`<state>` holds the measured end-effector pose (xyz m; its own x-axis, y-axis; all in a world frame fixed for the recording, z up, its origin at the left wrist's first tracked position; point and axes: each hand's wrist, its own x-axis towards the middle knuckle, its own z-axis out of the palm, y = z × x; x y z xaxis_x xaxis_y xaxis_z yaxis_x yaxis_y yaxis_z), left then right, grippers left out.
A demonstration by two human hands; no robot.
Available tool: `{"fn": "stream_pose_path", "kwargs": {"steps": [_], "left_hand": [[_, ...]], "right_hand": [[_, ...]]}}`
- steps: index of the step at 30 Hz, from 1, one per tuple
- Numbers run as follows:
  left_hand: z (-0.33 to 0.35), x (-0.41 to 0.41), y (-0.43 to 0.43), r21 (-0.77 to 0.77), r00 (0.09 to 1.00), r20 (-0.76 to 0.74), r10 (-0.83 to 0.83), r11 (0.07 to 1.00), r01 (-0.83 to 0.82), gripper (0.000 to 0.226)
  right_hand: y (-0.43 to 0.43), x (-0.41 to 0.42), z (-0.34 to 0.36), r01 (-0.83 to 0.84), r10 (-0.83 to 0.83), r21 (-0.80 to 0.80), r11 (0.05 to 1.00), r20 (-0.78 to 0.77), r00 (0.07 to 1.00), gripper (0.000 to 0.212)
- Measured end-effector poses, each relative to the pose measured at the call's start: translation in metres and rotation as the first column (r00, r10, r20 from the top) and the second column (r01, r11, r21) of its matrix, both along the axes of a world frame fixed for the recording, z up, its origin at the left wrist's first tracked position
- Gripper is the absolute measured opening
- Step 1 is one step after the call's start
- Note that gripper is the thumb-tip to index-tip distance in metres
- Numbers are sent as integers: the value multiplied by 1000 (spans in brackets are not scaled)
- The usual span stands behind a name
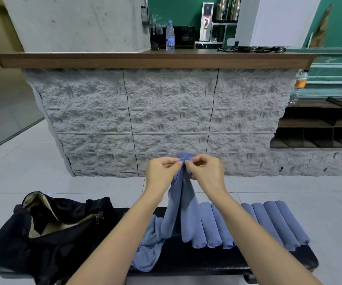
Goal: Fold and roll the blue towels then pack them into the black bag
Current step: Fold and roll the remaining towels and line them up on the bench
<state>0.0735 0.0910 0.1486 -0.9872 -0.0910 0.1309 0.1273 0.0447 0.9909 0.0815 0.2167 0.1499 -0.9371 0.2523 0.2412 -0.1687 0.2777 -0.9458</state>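
Forearms (112,243) over the bench (196,262), left hand (162,171) and right hand (207,171) fingers (174,161) pinch the blue towel (183,212) hanging below them, so spread to its corners now for a flat fold.

A periwinkle-blue towel (186,202) is hanging above the black bench (207,262); rolled towels (272,223) on the bench are showing the same blue, and the black bag (32,254) on it is showing a beige lining.
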Motion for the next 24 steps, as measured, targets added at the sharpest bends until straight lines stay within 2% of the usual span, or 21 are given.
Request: {"fn": "stream_pose_path", "kwargs": {"steps": [4,7,8,9,10,11,12,13,15,17,18,20,21,22,23,24], "left_hand": [[5,5,-3,-59,995,-92,-28,998,22,11],[6,3,-12,-86,994,-67,-86,993,80,17],[6,2,-15,-90,991,-63,-116,990,110,14],[7,2,-17,-86,988,-65,-143,987,137,12],[9,2,-20,-70,985,-66,-161,985,156,12],[11,2,-23,-47,982,-63,-176,984,173,12],[13,2,-27,-26,978,-60,-199,980,198,13],[14,1,-31,-17,971,-57,-231,973,230,13],[18,2,-42,-29,957,-40,-288,958,287,16],[15,-1,-57,-80,961,-13,-276,958,274,18],[14,-5,-66,-103,969,8,-249,963,248,18],[6,-14,-78,-200,987,47,-155,966,162,19],[2,-19,-78,-264,995,50,-89,959,99,19],[0,-22,-75,-307,1000,20,1,952,6,18],[1,-22,-70,-304,994,-61,96,946,-110,17],[1,-22,-66,-268,972,-159,173,940,-212,15]], "right_hand": [[-5,12,7,-147,146,-10,989,-24,989,23],[-2,18,10,-346,355,-163,924,23,935,32],[3,19,9,-363,369,-161,918,13,929,32],[11,17,8,-336,334,-61,940,-36,942,30],[21,12,5,-267,281,133,955,-104,954,26],[33,6,2,-194,255,343,919,-143,956,23],[45,-1,-1,-164,269,526,835,-128,955,25],[55,-5,-2,-203,308,654,729,-48,950,33],[70,-13,-8,-322,359,772,548,131,924,46],[80,-17,-9,-362,370,815,452,198,908,47],[86,-20,-8,-418,390,778,469,242,888,41],[87,-22,0,-583,450,581,568,375,811,28],[83,-25,3,-604,468,535,590,383,796,30],[77,-28,5,-567,453,557,607,344,823,31],[69,-30,5,-440,397,640,630,221,891,28],[62,-33,2,-198,305,724,661,-18,952,19]]}}
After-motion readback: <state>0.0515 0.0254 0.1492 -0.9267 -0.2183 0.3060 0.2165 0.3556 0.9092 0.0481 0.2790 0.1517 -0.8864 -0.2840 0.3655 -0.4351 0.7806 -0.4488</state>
